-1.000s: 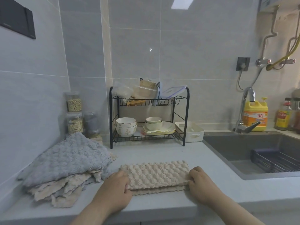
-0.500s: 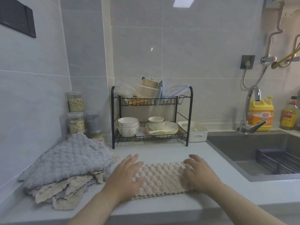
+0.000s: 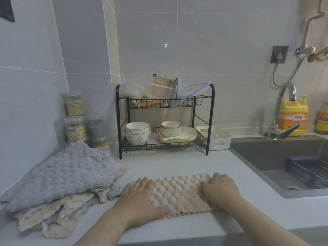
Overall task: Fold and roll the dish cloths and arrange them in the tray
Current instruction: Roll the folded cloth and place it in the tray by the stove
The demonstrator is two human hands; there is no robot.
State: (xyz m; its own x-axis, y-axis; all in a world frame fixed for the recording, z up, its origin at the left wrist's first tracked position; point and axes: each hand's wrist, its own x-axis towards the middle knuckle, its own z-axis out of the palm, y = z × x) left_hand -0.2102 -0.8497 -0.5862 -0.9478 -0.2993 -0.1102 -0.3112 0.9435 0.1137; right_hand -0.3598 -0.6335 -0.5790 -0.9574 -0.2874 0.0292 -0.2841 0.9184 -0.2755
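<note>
Beige dish cloth (image 3: pixel 179 194), folded into a long strip, lies flat on the grey counter (image 3: pixel 177 164) just back from its front edge, under both your hands. Your left hand (image 3: pixel 140 197) presses the left end, fingers straight and together, thumb along the near hem. Your right hand (image 3: pixel 220 190) covers the right end, fingers curled down and bunched on the fabric. To the left, near but apart, a heap of grey and beige cloths (image 3: pixel 67 176) leans at the wall. To the right, the sink (image 3: pixel 266 153) rim starts a little beyond your right hand. Bare counter runs between the strip and the black dish rack (image 3: pixel 210 121) behind it. The white tray (image 3: pixel 220 139) stands just beside the rack's right leg. A yellow detergent bottle (image 3: pixel 292 118) behind the tap (image 3: pixel 291 91) reads "立白". The brown bottle (image 3: pixel 322 121) beside it has a label too blurred to read.
</note>
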